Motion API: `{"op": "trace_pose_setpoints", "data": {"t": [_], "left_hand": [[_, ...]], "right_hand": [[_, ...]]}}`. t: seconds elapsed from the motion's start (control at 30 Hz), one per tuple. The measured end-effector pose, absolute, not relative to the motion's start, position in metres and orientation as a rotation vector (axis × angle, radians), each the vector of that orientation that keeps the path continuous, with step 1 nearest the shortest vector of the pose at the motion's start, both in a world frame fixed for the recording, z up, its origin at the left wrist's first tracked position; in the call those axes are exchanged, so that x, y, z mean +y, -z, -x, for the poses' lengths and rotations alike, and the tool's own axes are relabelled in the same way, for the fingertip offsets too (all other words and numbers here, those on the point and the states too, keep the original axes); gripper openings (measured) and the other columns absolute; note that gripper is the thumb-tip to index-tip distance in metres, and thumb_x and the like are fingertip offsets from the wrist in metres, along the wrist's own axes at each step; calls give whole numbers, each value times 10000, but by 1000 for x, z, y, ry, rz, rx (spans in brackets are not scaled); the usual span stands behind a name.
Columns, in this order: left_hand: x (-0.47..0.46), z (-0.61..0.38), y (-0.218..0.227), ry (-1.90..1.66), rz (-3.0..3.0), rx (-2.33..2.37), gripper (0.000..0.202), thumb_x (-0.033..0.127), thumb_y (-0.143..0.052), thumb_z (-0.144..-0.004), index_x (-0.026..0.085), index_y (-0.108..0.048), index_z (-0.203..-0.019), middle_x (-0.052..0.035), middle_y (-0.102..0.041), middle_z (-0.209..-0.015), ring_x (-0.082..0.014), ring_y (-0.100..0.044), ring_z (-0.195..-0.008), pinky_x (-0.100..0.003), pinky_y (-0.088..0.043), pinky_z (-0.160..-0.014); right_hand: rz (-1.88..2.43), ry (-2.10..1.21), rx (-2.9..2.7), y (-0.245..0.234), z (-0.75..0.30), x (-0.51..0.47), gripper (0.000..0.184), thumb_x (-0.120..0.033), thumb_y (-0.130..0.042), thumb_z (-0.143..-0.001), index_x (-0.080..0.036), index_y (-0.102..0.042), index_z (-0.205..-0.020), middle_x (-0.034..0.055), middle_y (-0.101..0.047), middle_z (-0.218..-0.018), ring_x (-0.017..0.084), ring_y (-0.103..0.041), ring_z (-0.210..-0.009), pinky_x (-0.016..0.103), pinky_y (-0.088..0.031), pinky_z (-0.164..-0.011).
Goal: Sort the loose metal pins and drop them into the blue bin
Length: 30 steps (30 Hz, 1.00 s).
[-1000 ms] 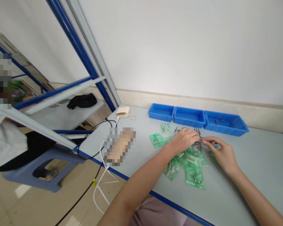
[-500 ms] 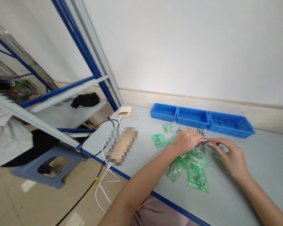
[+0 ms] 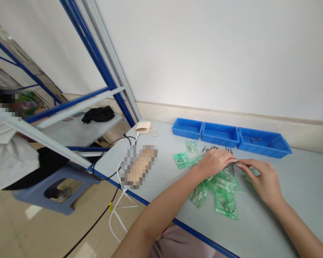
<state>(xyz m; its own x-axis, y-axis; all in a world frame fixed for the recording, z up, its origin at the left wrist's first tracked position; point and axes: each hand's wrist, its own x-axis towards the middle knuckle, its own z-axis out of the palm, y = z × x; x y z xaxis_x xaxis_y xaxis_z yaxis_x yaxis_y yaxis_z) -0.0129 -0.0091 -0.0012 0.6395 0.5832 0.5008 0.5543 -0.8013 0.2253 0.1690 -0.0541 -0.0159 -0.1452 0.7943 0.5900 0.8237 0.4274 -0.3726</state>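
My left hand [image 3: 214, 161] rests curled over a loose pile of small metal screws [image 3: 227, 166] on the grey table [image 3: 298, 186]. Its fingertips are pinched at the pile's right side. My right hand [image 3: 262, 176] faces it from the right, with thumb and fingers pinched on a thin screw between the two hands. Several small green plastic bags [image 3: 223, 202] holding metal parts lie spread under and in front of both hands.
Three blue bins [image 3: 219, 134] stand in a row by the wall, the right one holding a few screws. A cream charger [image 3: 143, 126] with cables and a blurred object [image 3: 138, 166] lie at the table's left. A blue stool [image 3: 56, 186] and a seated person [image 3: 8, 161] are at the left.
The view shifted slightly to the left. Both hands stayed at the screw pile, with my right hand's fingers drawing in closer to my left fingertips.
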Motion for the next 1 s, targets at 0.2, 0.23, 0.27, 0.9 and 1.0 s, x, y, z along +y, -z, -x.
{"op": "trace_pose_setpoints", "data": {"t": [0.2, 0.23, 0.27, 0.9, 1.0], "left_hand": [[-8, 14, 1, -852, -2848, 900, 297, 309, -346, -972, 149, -596, -963, -34, -674, -909, -135, -612, -897, -259, -429, -819], [-8, 15, 2, -835, -2861, 902, 292, 290, -343, -973, 152, -599, -951, -32, -671, -895, -136, -611, -894, -260, -428, -815], [-7, 15, 2, -816, -2871, 915, 288, 282, -347, -972, 153, -602, -937, -32, -668, -877, -139, -610, -890, -261, -428, -809], [-9, 15, 2, -834, -2913, 920, 347, 315, -331, -976, 153, -625, -888, -31, -679, -839, -138, -624, -840, -260, -429, -775], [-9, 14, 2, -833, -2903, 928, 335, 342, -345, -971, 151, -614, -913, -31, -680, -844, -132, -629, -833, -251, -431, -765]], "right_hand": [[1415, 29, -1922, 19, -173, -53, 496, -587, -369, -865, -214, -695, -826, 74, -718, -846, 240, -644, -765, 386, -442, -745], [1417, 12, -1923, 19, -173, -53, 490, -585, -372, -865, -217, -694, -847, 71, -718, -863, 236, -643, -762, 385, -444, -746], [1418, -1, -1924, 18, -172, -53, 476, -581, -383, -862, -220, -694, -871, 68, -718, -883, 231, -642, -754, 384, -445, -747], [1371, -25, -1861, 12, -171, -57, 408, -579, -469, -827, -236, -688, -853, 41, -709, -804, 199, -630, -683, 349, -476, -715], [1371, -18, -1870, 11, -171, -57, 416, -582, -456, -832, -241, -693, -808, 42, -705, -784, 205, -631, -698, 347, -479, -711]]}}
